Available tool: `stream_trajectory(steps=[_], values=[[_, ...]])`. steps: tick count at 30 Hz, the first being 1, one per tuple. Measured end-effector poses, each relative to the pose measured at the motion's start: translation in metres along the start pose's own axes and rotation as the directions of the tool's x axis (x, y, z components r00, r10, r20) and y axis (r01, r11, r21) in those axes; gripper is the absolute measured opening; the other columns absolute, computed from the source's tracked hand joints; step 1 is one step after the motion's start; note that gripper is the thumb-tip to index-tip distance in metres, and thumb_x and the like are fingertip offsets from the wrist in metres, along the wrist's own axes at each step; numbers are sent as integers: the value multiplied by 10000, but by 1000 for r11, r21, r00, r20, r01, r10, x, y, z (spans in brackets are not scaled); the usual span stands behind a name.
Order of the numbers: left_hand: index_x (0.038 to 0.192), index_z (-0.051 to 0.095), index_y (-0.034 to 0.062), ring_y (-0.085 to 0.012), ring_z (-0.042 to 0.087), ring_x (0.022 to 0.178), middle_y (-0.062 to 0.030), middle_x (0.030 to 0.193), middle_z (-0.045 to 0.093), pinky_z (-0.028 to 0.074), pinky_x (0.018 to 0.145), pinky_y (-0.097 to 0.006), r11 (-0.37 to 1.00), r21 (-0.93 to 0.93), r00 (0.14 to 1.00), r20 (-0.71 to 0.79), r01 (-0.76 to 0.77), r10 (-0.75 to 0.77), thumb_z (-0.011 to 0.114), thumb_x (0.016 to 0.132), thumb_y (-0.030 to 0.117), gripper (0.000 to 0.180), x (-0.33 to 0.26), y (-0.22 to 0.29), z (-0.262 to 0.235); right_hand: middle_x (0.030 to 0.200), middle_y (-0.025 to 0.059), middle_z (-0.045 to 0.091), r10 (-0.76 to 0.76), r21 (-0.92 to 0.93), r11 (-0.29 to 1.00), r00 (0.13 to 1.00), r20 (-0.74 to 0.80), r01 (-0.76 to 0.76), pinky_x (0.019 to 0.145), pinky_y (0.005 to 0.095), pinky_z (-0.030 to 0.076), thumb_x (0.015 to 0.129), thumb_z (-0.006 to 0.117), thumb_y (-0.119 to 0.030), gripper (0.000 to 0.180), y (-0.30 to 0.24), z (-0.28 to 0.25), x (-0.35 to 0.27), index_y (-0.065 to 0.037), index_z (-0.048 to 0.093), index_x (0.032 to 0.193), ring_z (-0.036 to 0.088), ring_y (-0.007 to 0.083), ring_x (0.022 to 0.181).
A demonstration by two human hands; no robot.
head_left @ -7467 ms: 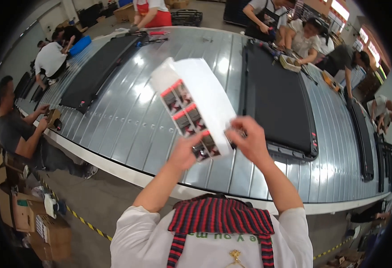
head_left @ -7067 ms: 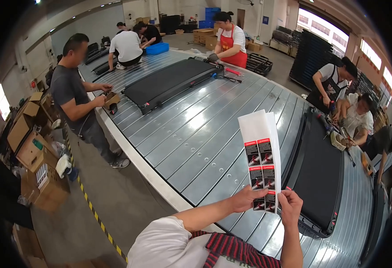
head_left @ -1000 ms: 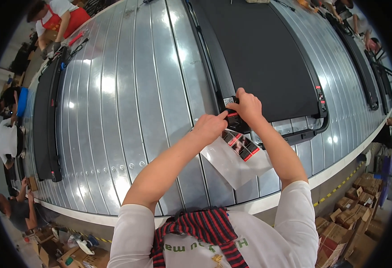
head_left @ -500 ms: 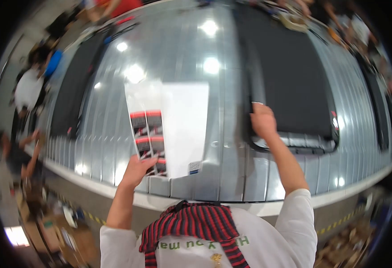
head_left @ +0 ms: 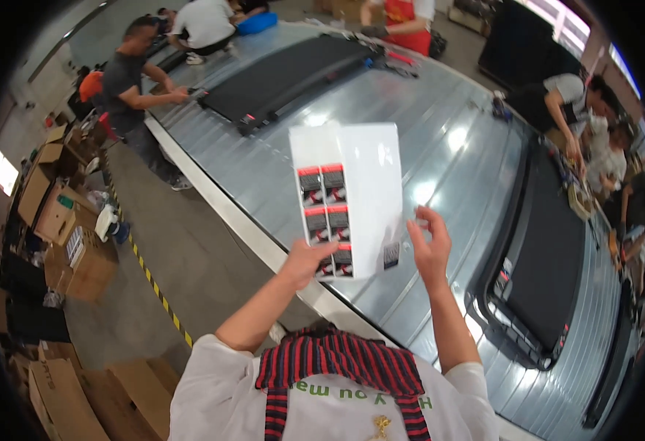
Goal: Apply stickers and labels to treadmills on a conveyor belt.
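Observation:
My left hand (head_left: 304,263) is closed on the lower left edge of a sticker sheet (head_left: 328,151), thumb on top. Rows of black and red stickers with small pictures run down the sheet. Alongside it, partly overlapped, is a plain white sheet (head_left: 372,184) with a small dark printed patch at its bottom corner. Both are held up over the metal-topped table (head_left: 263,158). Just right of the white sheet, my right hand (head_left: 431,246) is raised with fingers apart and curved, holding nothing. Farther right lies a black panel (head_left: 546,250) in a rounded black frame (head_left: 484,298).
Another long black panel (head_left: 285,73) lies across the far left of the table. A person in dark clothes (head_left: 127,92) stands at its end; others work along the far and right sides. Cardboard boxes (head_left: 80,257) and a yellow-black floor stripe (head_left: 146,268) are at the left.
My view has swung left along the table. My right hand has let go of the black panel's frame and come up beside the sheets. My left hand keeps hold of them.

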State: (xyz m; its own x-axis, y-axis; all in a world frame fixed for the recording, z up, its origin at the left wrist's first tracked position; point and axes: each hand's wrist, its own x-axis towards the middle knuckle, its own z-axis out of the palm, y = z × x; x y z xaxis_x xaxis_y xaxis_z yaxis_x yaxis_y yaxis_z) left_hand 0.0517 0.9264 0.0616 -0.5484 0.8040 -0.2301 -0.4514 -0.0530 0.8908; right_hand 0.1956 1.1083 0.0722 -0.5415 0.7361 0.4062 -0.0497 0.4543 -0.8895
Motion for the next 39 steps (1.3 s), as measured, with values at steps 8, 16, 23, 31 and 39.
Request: stream_trajectory(steps=[8, 16, 23, 31, 39], values=[[1010, 565, 8, -129, 577, 792, -54, 897, 608, 477, 719, -276, 997, -75, 997, -76, -17, 11, 639, 737, 55, 287, -56, -11, -87, 860, 69, 604, 196, 312, 869, 847, 493, -383, 616, 219, 476, 772, 586, -15, 334, -47, 171, -52, 31, 463, 1078, 572, 94, 711], [975, 547, -2, -105, 560, 748, -44, 875, 596, 462, 671, -250, 926, -238, 865, -479, -293, 151, 561, 835, 225, 268, -75, 40, -240, 847, 60, 589, 89, 76, 946, 478, 874, -315, 618, 223, 453, 753, 582, -20, 430, -98, 316, -42, 35, 437, 1154, 546, 81, 712], [1023, 520, -4, -113, 534, 851, -55, 927, 584, 419, 785, -263, 881, -191, 762, -599, -434, 246, 523, 859, 270, 319, -70, 81, -309, 833, 48, 578, 149, -44, 962, 384, 911, -268, 645, 219, 446, 748, 587, -24, 432, -95, 376, -34, 30, 443, 1151, 538, 83, 726], [949, 560, -36, -72, 510, 772, -30, 864, 585, 417, 701, -228, 908, 82, 727, -571, -411, 381, 514, 862, 255, 307, -12, 134, -347, 717, 55, 558, -218, -59, 950, 788, 576, 305, 580, 237, 442, 719, 630, -81, 283, -84, 431, 15, -18, 546, 982, 518, 112, 607], [919, 576, -20, -76, 502, 735, -24, 815, 586, 429, 674, -248, 915, 336, 752, -538, -223, 381, 547, 830, 237, 273, 47, 180, -374, 722, 82, 563, -139, 88, 990, 773, 620, 107, 558, 272, 452, 722, 638, -114, 175, -92, 505, 65, -24, 553, 845, 556, 163, 601]])
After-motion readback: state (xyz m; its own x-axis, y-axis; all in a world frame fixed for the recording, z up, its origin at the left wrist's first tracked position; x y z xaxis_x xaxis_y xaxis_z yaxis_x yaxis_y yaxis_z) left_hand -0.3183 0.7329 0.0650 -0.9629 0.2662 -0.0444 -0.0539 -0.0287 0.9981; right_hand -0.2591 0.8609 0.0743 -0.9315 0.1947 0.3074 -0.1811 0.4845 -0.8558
